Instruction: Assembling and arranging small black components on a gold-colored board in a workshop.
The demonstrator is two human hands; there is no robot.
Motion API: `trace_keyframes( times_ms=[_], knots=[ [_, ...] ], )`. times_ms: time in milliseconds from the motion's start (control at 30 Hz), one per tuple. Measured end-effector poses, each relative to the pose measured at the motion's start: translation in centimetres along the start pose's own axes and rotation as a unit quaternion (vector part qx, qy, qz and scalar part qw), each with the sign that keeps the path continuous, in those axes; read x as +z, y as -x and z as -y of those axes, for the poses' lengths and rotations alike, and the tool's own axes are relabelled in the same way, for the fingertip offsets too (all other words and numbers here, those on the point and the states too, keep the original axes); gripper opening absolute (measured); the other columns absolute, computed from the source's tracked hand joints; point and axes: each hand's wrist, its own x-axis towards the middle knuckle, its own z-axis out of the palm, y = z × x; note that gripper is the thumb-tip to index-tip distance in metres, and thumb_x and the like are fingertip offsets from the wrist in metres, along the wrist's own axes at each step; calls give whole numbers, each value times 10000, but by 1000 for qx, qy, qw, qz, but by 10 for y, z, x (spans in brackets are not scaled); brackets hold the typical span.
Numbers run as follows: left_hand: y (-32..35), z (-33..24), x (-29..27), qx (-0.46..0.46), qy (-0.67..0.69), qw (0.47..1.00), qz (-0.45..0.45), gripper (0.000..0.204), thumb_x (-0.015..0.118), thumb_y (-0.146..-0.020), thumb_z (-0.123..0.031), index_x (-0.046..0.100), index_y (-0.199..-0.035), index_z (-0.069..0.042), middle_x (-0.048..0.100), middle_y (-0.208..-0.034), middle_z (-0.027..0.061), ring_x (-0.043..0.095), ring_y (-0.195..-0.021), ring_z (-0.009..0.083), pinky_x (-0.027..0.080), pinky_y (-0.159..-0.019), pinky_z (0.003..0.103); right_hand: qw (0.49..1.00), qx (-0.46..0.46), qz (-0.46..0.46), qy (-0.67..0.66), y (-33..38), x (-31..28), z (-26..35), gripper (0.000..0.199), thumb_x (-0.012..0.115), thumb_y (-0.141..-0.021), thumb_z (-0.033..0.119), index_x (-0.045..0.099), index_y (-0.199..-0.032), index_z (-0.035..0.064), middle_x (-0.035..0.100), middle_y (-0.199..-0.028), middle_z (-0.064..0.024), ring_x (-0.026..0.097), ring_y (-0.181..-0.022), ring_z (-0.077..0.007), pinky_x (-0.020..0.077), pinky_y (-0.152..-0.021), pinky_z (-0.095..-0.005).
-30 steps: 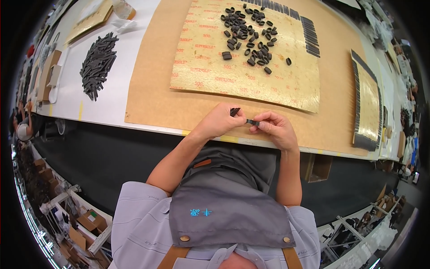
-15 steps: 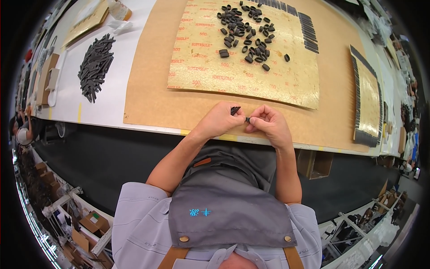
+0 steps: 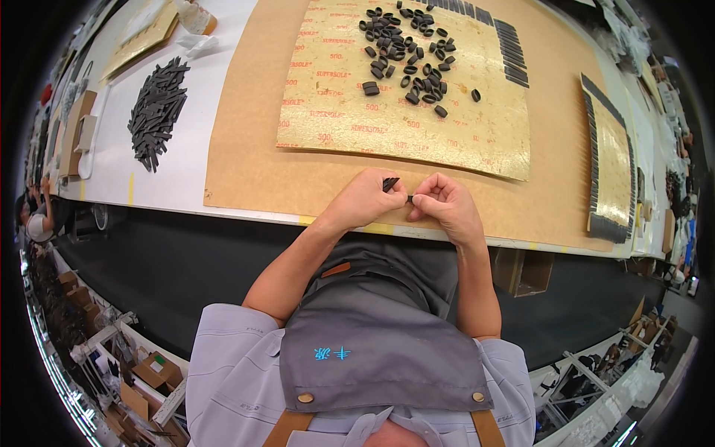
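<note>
Over the table's near edge my two hands meet, fingertips almost touching. My left hand (image 3: 365, 200) is closed on several dark strips (image 3: 390, 183), whose ends stick out above the thumb. Between both sets of fingertips a small black piece (image 3: 410, 199) is pinched; it looks like a strip being bent into a loop, mostly hidden by the fingers. My right hand (image 3: 448, 205) grips its other side with thumb and index finger. Beyond them, many black strip loops (image 3: 402, 52) lie scattered on a yellowish printed board (image 3: 335, 127).
A heap of flat black strips (image 3: 158, 112) lies on the white tabletop at left. Black strips (image 3: 512, 52) line the board's far right edge. Another board (image 3: 611, 160) edged with strips lies at right. Brown paper (image 3: 246, 164) covers the table's middle. Cardboard pieces (image 3: 78, 134) stand far left.
The hands hold nearly the same place and grip. The small black piece between the fingertips is slightly less visible now. The whole view has shifted very slightly.
</note>
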Motion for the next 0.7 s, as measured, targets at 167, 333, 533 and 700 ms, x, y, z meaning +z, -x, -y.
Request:
trace_keyframes(
  times_ms=[167,333,533,700],
  knots=[
    [0,0,0,0,-4,1000,0,146,615,-788,-148,582,-738,-15,486,-633,-43,404,-568,26,322,-483,207,1000,-1,0,5,0,0,-1,114,636,-834,49,534,-867,9,606,-771,-44,621,-653,-105,502,-642,-221],
    [1,-2,0,-1,-10,1000,0,145,615,-787,-148,582,-738,-15,486,-636,-41,404,-576,27,324,-487,208,1000,2,-1,-2,0,0,-2,113,633,-822,34,538,-872,-1,595,-776,-38,620,-660,-98,509,-619,-213],
    [1,0,0,-12,-12,1000,4,145,609,-781,-145,577,-726,-14,485,-633,-41,406,-584,30,328,-498,212,1000,3,1,1,0,-1,-3,112,635,-821,40,539,-864,2,596,-772,-36,619,-653,-96,506,-614,-211],
    [-1,-1,1,-4,-16,1000,0,146,603,-778,-143,574,-710,-17,482,-627,-39,405,-587,35,329,-508,219,1000,3,-1,9,-1,-1,-2,104,633,-814,37,540,-847,3,594,-739,-31,616,-644,-91,504,-607,-210]
  ],
)
